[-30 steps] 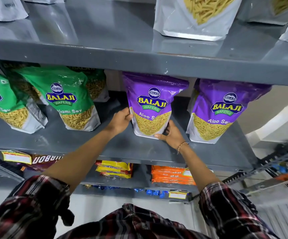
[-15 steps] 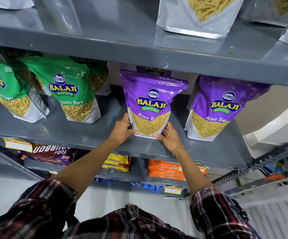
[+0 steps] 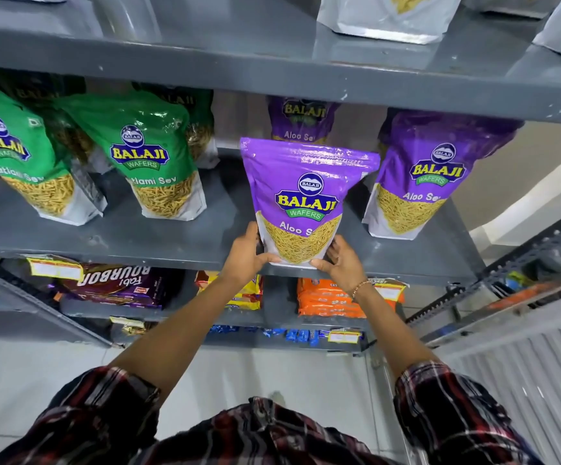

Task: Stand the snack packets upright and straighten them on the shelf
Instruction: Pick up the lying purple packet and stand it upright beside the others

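Observation:
A purple Aloo Sev packet [image 3: 306, 193] stands upright at the front edge of the grey middle shelf [image 3: 178, 239]. My left hand [image 3: 245, 253] grips its lower left corner and my right hand [image 3: 339, 263] grips its lower right corner. Behind it stands a second purple packet [image 3: 301, 120], partly hidden. Another purple Aloo Sev packet [image 3: 420, 172] stands to the right. Two green Ratlami Sev packets [image 3: 148, 162] [image 3: 21, 159] stand to the left, with darker ones behind them.
The upper shelf [image 3: 272, 72] carries silver-bottomed packets [image 3: 386, 18]. Below lie a Bourbon biscuit pack [image 3: 118, 283], yellow packs [image 3: 249, 293] and orange packs [image 3: 326, 300]. A slotted metal rack [image 3: 507, 273] stands at the right.
Both hands have drawn the purple packet forward to the shelf's front edge, which uncovers a second purple packet behind it. My view has shifted slightly.

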`<state>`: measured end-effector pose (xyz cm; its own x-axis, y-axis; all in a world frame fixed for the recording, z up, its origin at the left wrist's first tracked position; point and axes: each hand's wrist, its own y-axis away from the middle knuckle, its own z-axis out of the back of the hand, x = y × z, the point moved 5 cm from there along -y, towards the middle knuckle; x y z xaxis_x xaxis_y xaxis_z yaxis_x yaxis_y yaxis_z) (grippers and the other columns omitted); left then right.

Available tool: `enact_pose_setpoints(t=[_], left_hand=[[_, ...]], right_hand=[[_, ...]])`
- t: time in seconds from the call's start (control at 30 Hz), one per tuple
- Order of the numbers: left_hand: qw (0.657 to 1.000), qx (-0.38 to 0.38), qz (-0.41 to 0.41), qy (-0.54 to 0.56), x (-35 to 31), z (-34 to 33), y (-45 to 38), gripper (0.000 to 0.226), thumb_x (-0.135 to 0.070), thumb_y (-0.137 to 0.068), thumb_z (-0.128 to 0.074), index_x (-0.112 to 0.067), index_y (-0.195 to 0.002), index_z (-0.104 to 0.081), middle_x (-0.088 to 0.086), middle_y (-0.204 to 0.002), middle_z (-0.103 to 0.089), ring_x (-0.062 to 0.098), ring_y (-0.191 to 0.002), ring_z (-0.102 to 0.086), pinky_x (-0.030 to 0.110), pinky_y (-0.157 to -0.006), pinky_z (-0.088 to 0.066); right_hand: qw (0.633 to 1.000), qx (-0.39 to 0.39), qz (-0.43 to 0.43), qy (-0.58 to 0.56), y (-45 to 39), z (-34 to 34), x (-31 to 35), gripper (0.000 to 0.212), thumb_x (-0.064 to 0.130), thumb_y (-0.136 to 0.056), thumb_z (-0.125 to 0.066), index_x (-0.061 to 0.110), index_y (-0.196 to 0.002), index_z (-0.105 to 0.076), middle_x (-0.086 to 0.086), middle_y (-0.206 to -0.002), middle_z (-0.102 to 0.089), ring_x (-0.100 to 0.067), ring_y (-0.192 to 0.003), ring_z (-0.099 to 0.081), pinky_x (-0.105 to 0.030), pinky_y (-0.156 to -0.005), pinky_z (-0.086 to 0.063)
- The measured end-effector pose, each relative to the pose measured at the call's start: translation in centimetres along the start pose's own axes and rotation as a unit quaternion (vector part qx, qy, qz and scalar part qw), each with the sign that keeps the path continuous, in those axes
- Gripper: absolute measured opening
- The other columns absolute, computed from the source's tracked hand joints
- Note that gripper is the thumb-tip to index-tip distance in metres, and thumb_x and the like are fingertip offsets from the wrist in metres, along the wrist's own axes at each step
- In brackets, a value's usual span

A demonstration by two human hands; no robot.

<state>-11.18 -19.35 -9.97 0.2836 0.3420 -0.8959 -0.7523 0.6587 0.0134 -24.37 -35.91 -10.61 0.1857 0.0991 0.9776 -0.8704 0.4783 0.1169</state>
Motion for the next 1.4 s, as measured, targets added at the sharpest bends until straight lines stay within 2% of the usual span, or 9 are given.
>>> enact_pose_setpoints(t=[0.2, 0.33, 0.43, 0.63, 0.73, 0.87, 1.03, 1.23, 1.4], left_hand=[[1.0, 0.014, -0.005, -0.027, -0.6, -0.1, 0.9, 0.067, -0.023, -0.072, -0.078, -0.013, -0.124, -0.037, 0.0, -0.118, -0.056, 0.022, -0.111, -0.057, 0.009, -0.071, -0.045], [0.998, -0.056, 0.013, 0.015, -0.1, -0.2, 3.8, 0.094, -0.022, -0.07, -0.08, -0.012, -0.143, -0.022, 0.008, -0.148, -0.032, 0.02, -0.133, -0.035, 0.029, -0.106, -0.037], [0.981, -0.186, -0.046, 0.009, -1.7, -1.1, 6.7, 0.047, -0.023, -0.077, -0.073, -0.015, -0.117, -0.049, 0.008, -0.116, -0.046, 0.023, -0.107, -0.05, 0.035, -0.091, -0.047], [0.983, -0.002, -0.168, -0.077, -9.3, -10.2, 5.2, 0.025, -0.028, -0.088, -0.059, -0.011, -0.106, -0.061, 0.011, -0.118, -0.054, 0.017, -0.111, -0.048, 0.013, -0.092, -0.033], [0.978, 0.007, -0.198, -0.06, -13.1, -13.7, 2.0, 0.042, -0.018, -0.083, -0.065, -0.001, -0.12, -0.052, 0.018, -0.128, -0.049, 0.015, -0.121, -0.041, 0.019, -0.107, -0.028], [0.995, -0.007, -0.099, -0.032, -15.2, -16.5, -4.1, 0.081, -0.009, -0.078, -0.071, 0.007, -0.141, -0.022, 0.025, -0.15, -0.029, 0.031, -0.14, -0.028, 0.007, -0.108, -0.009], [0.998, 0.025, -0.034, -0.036, -14.1, -18.1, -8.8, 0.066, -0.006, -0.075, -0.073, 0.004, -0.13, -0.039, 0.02, -0.126, -0.057, 0.031, -0.116, -0.055, 0.032, -0.095, -0.039], [0.998, 0.012, 0.005, 0.065, -12.9, -18.7, -8.4, 0.049, 0.01, -0.074, -0.066, 0.003, -0.119, -0.048, 0.012, -0.104, -0.06, 0.023, -0.094, -0.059, 0.016, -0.07, -0.049], [1.0, 0.002, 0.009, 0.022, -12.4, -18.9, -6.8, 0.047, -0.004, -0.075, -0.072, -0.008, -0.118, -0.053, 0.01, -0.117, -0.066, 0.021, -0.098, -0.065, 0.027, -0.084, -0.05]], right_hand=[[1.0, 0.009, 0.0, 0.004, 0.9, -0.3, 1.1, 0.059, -0.008, -0.077, -0.067, 0.003, -0.127, -0.038, -0.012, -0.131, -0.052, -0.021, -0.122, -0.05, -0.01, -0.088, -0.049], [1.0, -0.002, -0.012, 0.013, 2.0, 1.0, 0.9, 0.077, -0.009, -0.076, -0.068, 0.005, -0.139, -0.027, -0.003, -0.137, -0.04, -0.011, -0.127, -0.038, -0.028, -0.108, -0.034], [0.994, -0.098, -0.021, 0.045, 3.2, 3.8, 0.0, 0.05, -0.005, -0.079, -0.066, 0.0, -0.125, -0.046, -0.016, -0.131, -0.054, -0.024, -0.122, -0.051, -0.033, -0.104, -0.041], [0.927, -0.355, -0.013, 0.123, 4.3, 13.5, 1.0, 0.013, 0.007, -0.079, -0.07, -0.002, -0.086, -0.065, -0.023, -0.089, -0.072, -0.026, -0.081, -0.066, -0.015, -0.073, -0.047], [0.905, -0.398, -0.031, 0.148, 3.3, 19.0, 1.2, 0.017, 0.008, -0.079, -0.069, -0.004, -0.09, -0.064, -0.024, -0.095, -0.072, -0.031, -0.09, -0.067, -0.033, -0.084, -0.048], [0.951, -0.256, -0.085, 0.152, -0.2, 23.2, 0.5, 0.051, 0.0, -0.078, -0.069, -0.005, -0.125, -0.05, -0.027, -0.126, -0.058, -0.025, -0.108, -0.057, -0.049, -0.101, -0.044], [0.966, -0.105, -0.015, 0.236, -2.8, 23.8, 1.1, 0.064, 0.004, -0.078, -0.069, 0.008, -0.135, -0.041, -0.02, -0.132, -0.056, -0.029, -0.116, -0.055, -0.052, -0.101, -0.044], [0.993, -0.098, -0.019, 0.064, -2.5, 23.7, -0.1, 0.056, -0.015, -0.074, -0.064, -0.005, -0.125, -0.041, -0.028, -0.128, -0.054, -0.024, -0.111, -0.053, -0.041, -0.104, -0.042], [0.992, -0.103, -0.025, 0.066, -0.7, 24.1, -1.0, 0.059, -0.009, -0.073, -0.069, 0.001, -0.126, -0.045, -0.02, -0.125, -0.059, -0.024, -0.114, -0.055, -0.029, -0.099, -0.044]])
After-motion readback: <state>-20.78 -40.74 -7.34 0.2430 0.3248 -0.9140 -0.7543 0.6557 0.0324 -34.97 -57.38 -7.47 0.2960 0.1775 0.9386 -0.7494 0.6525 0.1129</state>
